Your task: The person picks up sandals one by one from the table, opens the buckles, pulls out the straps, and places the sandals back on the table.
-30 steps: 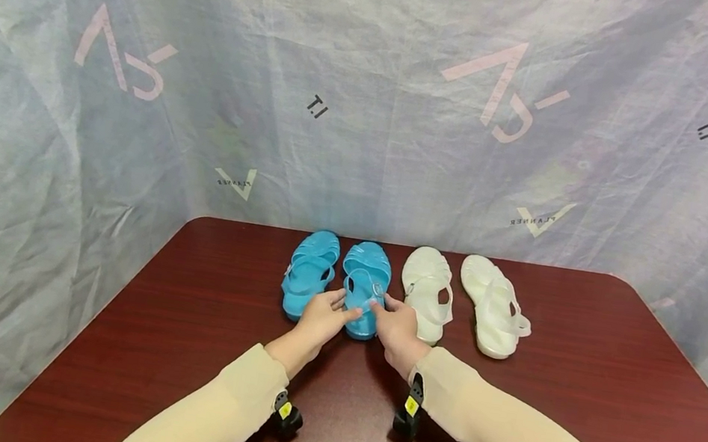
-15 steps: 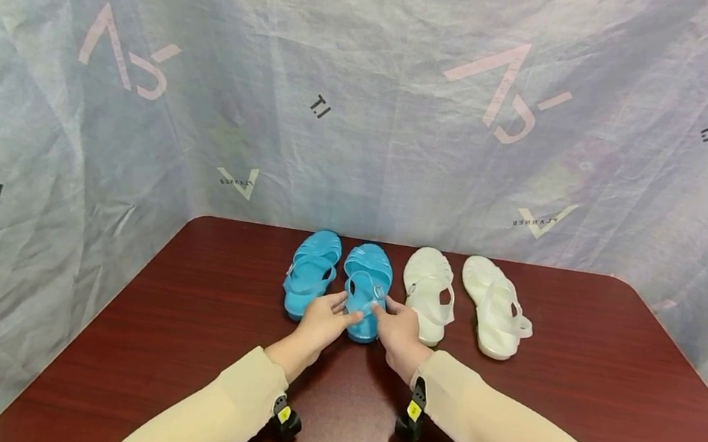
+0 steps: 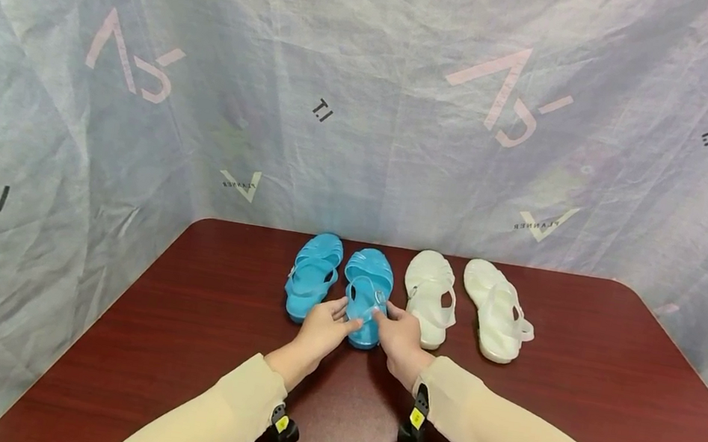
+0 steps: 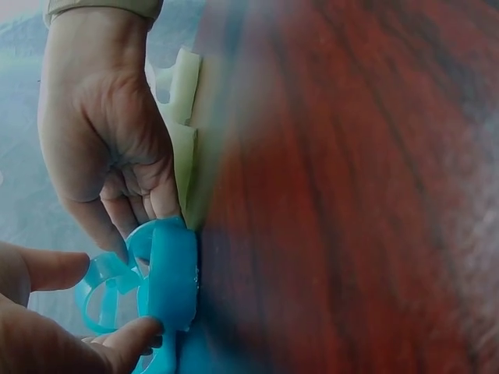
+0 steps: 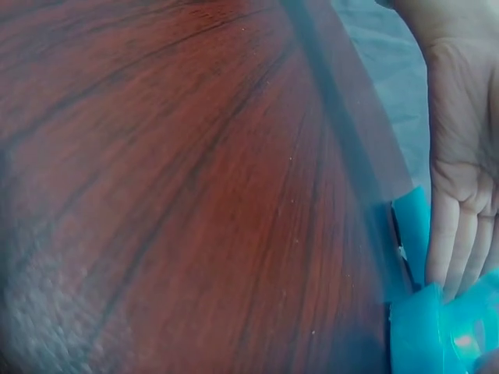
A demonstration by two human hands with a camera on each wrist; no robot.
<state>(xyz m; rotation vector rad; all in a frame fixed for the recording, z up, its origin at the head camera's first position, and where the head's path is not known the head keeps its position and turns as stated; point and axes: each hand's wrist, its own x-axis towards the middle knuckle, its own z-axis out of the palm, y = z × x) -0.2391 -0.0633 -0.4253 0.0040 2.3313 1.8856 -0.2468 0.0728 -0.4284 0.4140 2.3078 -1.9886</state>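
In the head view, both hands are at the right one of two blue sandals [image 3: 366, 328], which lies toe away with its buckled strap over the heel part. The left hand [image 3: 319, 333] holds the sandal at its left side, thumb by the strap. My right hand [image 3: 401, 345] pinches the strap end near the buckle from the right. In the left wrist view, left-hand fingertips [image 4: 139, 336] touch the blue plastic, while the right hand's palm [image 4: 109, 117] shows above. The right wrist view shows the left palm [image 5: 464, 179] with long fingers reaching beside the blue sandal [image 5: 417, 331].
The other blue sandal [image 3: 312, 275] lies just left of the held one. Two white sandals [image 3: 431, 292] stand to the right, the far one [image 3: 499, 321] angled. All line the back of the dark red table [image 3: 216, 285]. A printed grey cloth [image 3: 391, 151] hangs behind.
The held blue sandal has slid slightly toward me, with both hands moving along. The other sandals keep their places; the head view has tilted a little.
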